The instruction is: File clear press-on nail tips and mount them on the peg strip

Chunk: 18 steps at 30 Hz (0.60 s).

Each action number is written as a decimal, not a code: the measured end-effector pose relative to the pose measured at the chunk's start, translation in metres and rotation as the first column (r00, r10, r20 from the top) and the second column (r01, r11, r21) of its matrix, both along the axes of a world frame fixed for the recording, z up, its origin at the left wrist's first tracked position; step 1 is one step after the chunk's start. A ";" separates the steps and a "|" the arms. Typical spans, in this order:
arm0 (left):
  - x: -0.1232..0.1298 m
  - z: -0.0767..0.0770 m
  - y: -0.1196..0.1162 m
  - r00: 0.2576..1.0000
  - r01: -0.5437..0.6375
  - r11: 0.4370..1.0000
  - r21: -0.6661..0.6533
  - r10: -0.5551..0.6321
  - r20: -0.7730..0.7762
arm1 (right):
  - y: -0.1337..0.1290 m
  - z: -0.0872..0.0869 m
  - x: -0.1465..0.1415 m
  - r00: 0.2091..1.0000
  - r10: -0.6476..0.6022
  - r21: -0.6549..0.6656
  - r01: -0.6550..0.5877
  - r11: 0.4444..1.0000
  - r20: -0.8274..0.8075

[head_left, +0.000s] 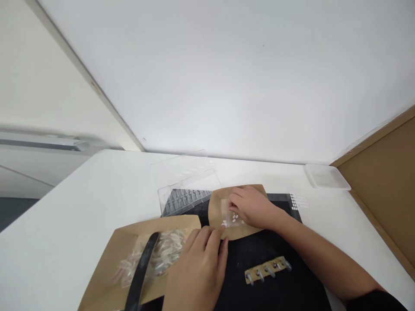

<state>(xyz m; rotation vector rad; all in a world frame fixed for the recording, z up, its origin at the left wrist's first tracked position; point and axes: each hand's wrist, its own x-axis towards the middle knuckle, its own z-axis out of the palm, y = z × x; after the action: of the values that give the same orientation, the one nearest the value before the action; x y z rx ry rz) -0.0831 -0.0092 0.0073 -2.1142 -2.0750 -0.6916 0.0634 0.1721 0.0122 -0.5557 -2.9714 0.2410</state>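
My right hand (248,207) reaches into a small brown paper tray (259,190), its fingers bent together at a clear plastic bag (227,209) with several white round pieces; what the fingertips grip is too small to make out. By the tray's near left edge is my left hand (202,259), palm down, fingertips near the rim and the bag's corner. A larger brown tray (123,242) on the left holds clear plastic packets (168,246), and a black strap (142,268) crosses it. On the black mat (285,289) lies a brown strip (267,270) with several small clear and metal parts.
A clear plastic case (184,194) with rows of compartments lies behind the trays. Round white stickers (298,201) are at the mat's back right corner. A translucent lid or box (327,177) sits at the back right of the white table (65,233), beside a brown board (385,185).
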 end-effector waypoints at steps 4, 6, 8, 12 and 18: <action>0.001 0.005 0.001 0.999 -0.033 0.999 0.033 0.033 0.012 | 0.007 0.011 0.013 0.999 -0.031 -0.081 0.031 0.996 0.010; 0.002 0.006 0.001 0.998 -0.062 0.997 0.043 0.061 0.018 | 0.010 0.014 0.019 0.999 -0.040 -0.094 0.043 0.995 0.033; 0.003 0.006 0.001 0.996 -0.091 0.996 0.023 0.091 0.022 | 0.012 0.017 0.022 0.998 -0.031 -0.082 0.036 0.996 0.057; 0.004 0.005 0.001 0.991 -0.118 0.992 -0.031 0.120 0.058 | 0.013 0.019 0.021 0.995 0.012 -0.028 -0.009 1.000 0.096; 0.002 -0.001 -0.001 0.990 -0.080 0.996 -0.048 0.085 0.111 | 0.006 0.020 0.013 0.993 0.082 -0.089 -0.075 0.993 0.080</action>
<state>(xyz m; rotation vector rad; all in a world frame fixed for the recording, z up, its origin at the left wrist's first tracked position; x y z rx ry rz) -0.0815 -0.0101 0.0063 -2.0423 -2.2413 -0.7792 0.0769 0.1781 0.0318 -0.4695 -3.0801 0.3626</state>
